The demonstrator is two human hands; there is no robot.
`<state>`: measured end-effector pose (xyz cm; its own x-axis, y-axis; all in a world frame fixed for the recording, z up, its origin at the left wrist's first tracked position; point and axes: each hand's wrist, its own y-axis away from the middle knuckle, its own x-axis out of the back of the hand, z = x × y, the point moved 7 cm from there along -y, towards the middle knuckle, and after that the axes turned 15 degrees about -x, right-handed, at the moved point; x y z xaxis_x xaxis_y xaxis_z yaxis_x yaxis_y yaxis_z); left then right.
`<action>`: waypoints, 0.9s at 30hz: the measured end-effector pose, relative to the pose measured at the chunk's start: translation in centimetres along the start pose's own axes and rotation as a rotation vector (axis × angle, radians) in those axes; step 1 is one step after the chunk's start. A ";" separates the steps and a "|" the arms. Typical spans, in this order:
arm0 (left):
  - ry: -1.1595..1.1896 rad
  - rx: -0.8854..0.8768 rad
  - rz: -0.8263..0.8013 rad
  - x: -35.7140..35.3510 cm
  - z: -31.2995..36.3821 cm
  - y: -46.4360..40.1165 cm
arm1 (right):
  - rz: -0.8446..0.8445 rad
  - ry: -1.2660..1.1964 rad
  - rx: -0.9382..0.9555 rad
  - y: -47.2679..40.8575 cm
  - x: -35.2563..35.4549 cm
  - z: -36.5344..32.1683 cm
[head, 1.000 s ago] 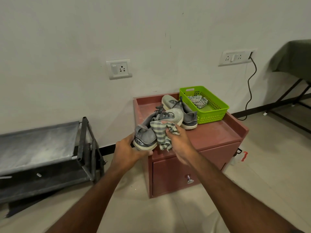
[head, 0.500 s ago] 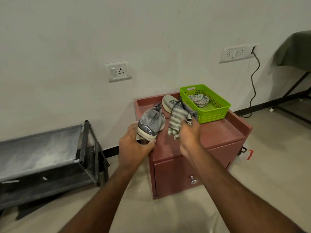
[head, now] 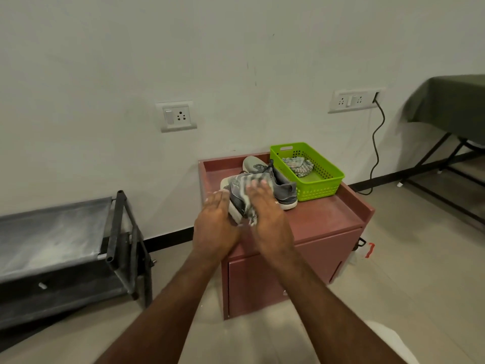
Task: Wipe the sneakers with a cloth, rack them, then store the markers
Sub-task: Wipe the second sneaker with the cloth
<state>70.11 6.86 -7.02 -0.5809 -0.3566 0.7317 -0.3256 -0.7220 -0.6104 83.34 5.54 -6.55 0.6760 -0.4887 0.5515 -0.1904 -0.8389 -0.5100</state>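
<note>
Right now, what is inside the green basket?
Inside the green basket lies one crumpled striped cloth. Whatever is under that cloth is covered, and the near wall partly hides the floor.
</note>
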 end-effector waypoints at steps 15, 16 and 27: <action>-0.220 -0.333 -0.212 -2.7 2.7 0.4 | -0.055 0.091 -0.254 0.2 3.0 2.9; -0.226 -0.350 -0.205 -2.8 2.8 0.6 | -0.020 0.076 -0.349 -0.1 3.9 3.8; -0.279 -0.441 -0.211 -3.4 2.2 1.2 | -0.431 0.057 -0.190 1.2 3.9 1.7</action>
<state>73.33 5.86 -9.58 -0.2695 -0.4181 0.8675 -0.7295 -0.4995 -0.4673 87.00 3.02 -6.12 0.6825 -0.0946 0.7247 -0.0316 -0.9945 -0.1001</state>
